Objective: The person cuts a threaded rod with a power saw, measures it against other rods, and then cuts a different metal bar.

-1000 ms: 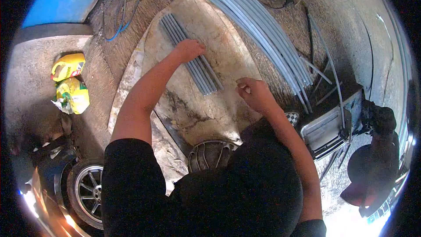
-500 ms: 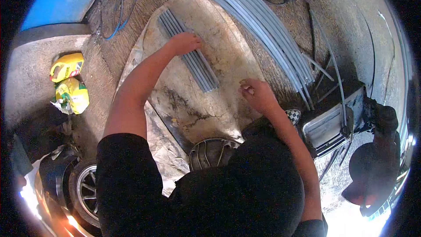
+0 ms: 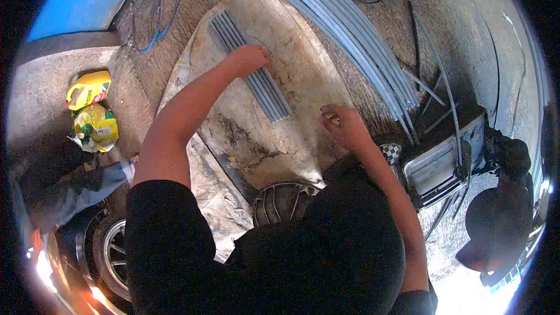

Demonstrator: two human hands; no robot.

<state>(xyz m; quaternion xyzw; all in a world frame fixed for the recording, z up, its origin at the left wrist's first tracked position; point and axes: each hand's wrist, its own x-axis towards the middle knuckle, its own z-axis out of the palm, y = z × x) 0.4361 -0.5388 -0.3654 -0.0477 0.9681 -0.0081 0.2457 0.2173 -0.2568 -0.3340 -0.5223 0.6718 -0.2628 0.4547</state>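
A row of short grey metal rods [image 3: 265, 90] lies side by side on a stained sheet [image 3: 233, 131] on the ground. My left hand [image 3: 249, 60] rests across the middle of the row, with its fingers curled at the right edge; the palm hides whatever is under it. To the right of the rods' near ends, my right hand [image 3: 343, 125] hovers over the sheet, apart from them. Its fingers are bent together, and a small pale spot shows between them, too small to name.
Long grey rods [image 3: 356, 32] curve along the upper right. A metal machine or box [image 3: 434, 166] and a person in a cap [image 3: 496, 227] are at right. Left are a yellow jug [image 3: 90, 88], a yellow-green bag [image 3: 96, 128], a wheel [image 3: 116, 256] and another person's leg [image 3: 87, 192].
Another person's leg has come into view at the left. The rod at the right edge of the row now lies closer against the others. My hands have barely moved.
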